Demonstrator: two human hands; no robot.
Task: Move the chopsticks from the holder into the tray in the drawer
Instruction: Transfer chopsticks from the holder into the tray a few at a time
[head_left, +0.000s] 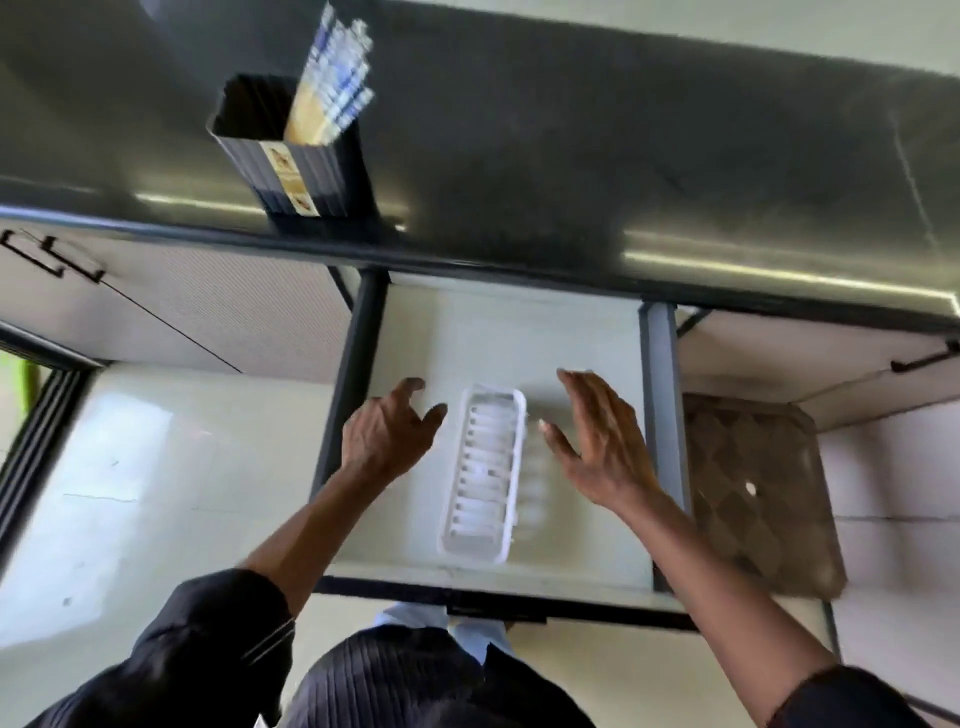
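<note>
While motion blur smears most edges, the chopsticks (332, 78) can be made out standing in the right half of a dark ribbed holder (291, 161) on the far left of the steel counter (623, 156); their tips run to the top edge of the view, and their patterned ends read only as blue and white streaks. Below the counter's near edge the drawer (519, 332) stands pulled out, and the white tray (483, 473) lies lengthwise on its pale floor, its ribbed inside too blurred to count. The left hand (387, 431) hangs just left of the tray, fingers (410, 389) loosely curled and grasping nothing. The right hand (602, 441) hovers just right of it, fingers spread and released, also empty. Whether either hand touches the tray cannot be told. Dark sleeves (218, 649) cover both upper arms, the right one cut off at the frame's corner.
</note>
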